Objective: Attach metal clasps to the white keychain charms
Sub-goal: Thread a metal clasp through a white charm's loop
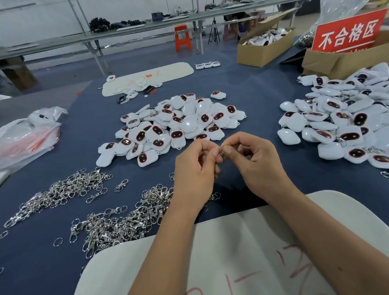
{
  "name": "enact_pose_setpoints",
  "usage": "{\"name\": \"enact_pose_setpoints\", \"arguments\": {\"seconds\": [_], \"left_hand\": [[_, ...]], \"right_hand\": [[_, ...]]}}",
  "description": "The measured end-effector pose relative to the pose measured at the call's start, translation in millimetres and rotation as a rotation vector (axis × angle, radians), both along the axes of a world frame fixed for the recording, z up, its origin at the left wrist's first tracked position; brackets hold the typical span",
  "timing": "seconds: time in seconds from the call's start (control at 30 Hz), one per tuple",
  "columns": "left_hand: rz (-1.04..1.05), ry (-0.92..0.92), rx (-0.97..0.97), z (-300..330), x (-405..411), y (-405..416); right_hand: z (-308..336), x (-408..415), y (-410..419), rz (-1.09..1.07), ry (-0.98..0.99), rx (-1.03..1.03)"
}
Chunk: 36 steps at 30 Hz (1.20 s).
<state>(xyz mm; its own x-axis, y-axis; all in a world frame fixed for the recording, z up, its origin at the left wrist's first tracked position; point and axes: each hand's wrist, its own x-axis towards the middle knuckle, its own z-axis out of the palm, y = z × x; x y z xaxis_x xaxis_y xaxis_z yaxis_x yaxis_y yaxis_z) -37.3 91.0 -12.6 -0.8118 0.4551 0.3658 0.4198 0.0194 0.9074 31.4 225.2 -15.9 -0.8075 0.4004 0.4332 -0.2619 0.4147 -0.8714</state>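
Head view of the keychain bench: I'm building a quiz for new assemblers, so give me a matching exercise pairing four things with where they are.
Things:
1. metal clasp
2. loose clasp pile
3. middle charm pile
4. red sign

Places:
A. standing in a cardboard box, far right
B. pinched between the left hand and right hand
C. on the blue cloth just beyond the hands
D. on the blue cloth left of the hands

Pairs: 1-B, 2-D, 3-C, 4-A
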Motion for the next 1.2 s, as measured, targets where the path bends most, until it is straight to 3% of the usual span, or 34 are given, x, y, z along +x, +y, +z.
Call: {"name": "enact_pose_setpoints", "arguments": {"seconds": [0.33,0.83,0.9,1.07,1.2], "left_hand": [[0.09,0.177,-0.074,-1.8,1.8,3.2],[0.104,0.185,-0.129,1.5,3.6,1.6],[0.087,0.159,-0.102,1.4,3.3,1.1],[0.065,0.147,-0.124,-1.5,0.3,-1.8],[0.019,0.168,-0.232,-5.0,-0.2,-1.8]], "right_hand": [[0.8,1.0,-1.3,0.004,0.01,0.03],[-0.8,-1.3,-6.6,-0.085,0.013,0.115],[-1.2,-3.2,-5.9,-0.183,-0.005,0.062],[-1.2,-5.5,6.5,-0.223,-0.068,-0.336],[-6.2,-6.3,11.3,-0.188,-0.134,-0.334]]}}
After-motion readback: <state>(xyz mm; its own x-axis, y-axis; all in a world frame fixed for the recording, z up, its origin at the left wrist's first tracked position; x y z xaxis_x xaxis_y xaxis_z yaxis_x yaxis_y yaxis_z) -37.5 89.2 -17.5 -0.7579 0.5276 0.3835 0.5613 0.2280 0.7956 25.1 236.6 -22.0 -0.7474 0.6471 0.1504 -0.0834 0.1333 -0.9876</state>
